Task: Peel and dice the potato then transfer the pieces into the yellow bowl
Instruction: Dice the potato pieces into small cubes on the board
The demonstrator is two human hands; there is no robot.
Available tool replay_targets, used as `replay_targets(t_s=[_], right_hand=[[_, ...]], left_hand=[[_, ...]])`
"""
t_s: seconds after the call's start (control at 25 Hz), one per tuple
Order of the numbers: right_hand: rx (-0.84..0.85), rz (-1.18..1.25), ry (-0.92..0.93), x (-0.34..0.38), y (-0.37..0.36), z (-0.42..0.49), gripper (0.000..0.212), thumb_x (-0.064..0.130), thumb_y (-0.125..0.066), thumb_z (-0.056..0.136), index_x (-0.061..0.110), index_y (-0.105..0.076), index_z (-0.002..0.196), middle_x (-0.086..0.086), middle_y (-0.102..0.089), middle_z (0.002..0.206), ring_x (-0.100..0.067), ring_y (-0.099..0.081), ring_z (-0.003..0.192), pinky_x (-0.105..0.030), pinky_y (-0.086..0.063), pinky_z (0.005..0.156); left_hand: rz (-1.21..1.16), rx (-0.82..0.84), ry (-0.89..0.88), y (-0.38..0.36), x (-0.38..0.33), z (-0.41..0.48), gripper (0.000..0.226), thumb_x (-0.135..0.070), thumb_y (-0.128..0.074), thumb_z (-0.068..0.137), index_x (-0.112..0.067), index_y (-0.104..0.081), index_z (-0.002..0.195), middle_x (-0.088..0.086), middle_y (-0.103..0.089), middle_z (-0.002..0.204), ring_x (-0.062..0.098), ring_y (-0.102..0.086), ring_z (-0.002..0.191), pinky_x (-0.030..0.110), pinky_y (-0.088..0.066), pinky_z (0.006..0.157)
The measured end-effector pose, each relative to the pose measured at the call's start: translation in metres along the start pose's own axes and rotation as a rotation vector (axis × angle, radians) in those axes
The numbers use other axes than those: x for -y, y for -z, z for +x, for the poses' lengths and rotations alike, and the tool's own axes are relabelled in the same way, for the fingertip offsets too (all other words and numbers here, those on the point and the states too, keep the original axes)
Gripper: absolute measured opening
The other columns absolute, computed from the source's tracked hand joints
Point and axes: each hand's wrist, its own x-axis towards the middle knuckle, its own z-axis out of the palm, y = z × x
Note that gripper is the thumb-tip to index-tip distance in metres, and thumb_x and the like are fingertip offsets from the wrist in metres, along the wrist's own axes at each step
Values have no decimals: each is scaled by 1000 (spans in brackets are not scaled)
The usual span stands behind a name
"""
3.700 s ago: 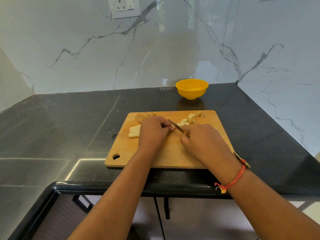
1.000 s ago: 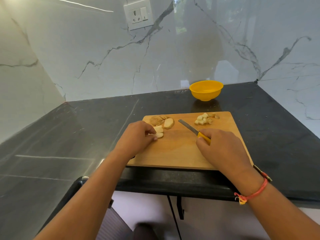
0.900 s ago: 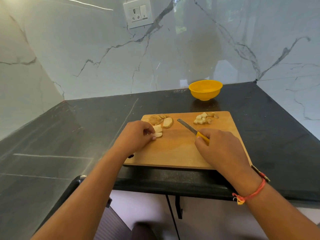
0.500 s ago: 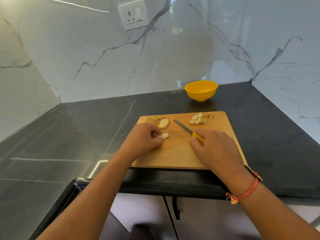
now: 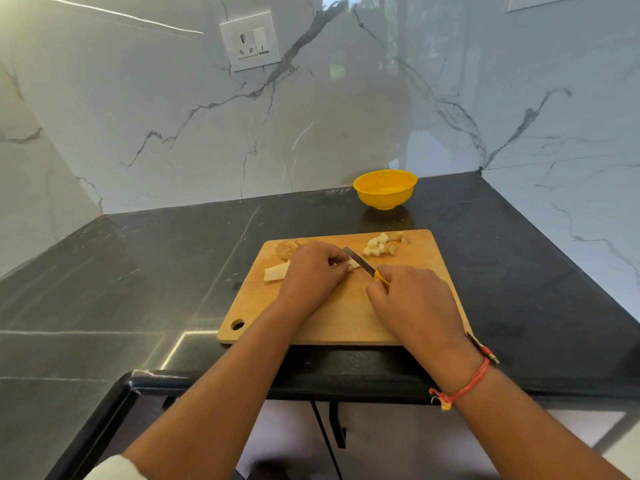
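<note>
1. My left hand [image 5: 311, 275] lies on the rectangular light wooden cutting board [image 5: 346, 317], fingers curled down over a pale peeled potato strip [image 5: 276, 271] and pinning it to the wood. One end of the strip sticks out to the left of my knuckles, and the other end shows at my fingertips.
2. My right hand [image 5: 412, 299] is wrapped tightly round the yellow-handled steel knife [image 5: 358, 260]. The blade points away and to the left, with its edge right beside my left fingertips at the strip's end.
3. A small heap of pale diced potato cubes [image 5: 382, 244] sits at the board's far right corner.
4. Brownish potato scraps [image 5: 287, 247] lie at the far left corner, just behind my left hand.
5. The round yellow plastic bowl [image 5: 385, 188] stands upright on the glossy black stone countertop [image 5: 156, 271], beyond the board's far edge and close to the white marble wall [image 5: 346, 116].
6. A red thread bracelet [image 5: 464, 386] circles my right wrist.
7. A white wall socket [image 5: 250, 41] is set high on the marble.
</note>
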Motion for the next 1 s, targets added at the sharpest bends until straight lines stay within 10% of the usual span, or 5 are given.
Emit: replay_targets(t_s=[1.0], right_hand=[[328,-239,-11,-3,22,3,28,28,-41,104,26,-64,120,1,-61,93,-18,-62,88,-32,-53,79]], left_hand=[[-60,-93,38,-9,4,-3,18,-30,-72,90,-18,-77,102,-8,-72,92,4,-59,82,27,-52,87]])
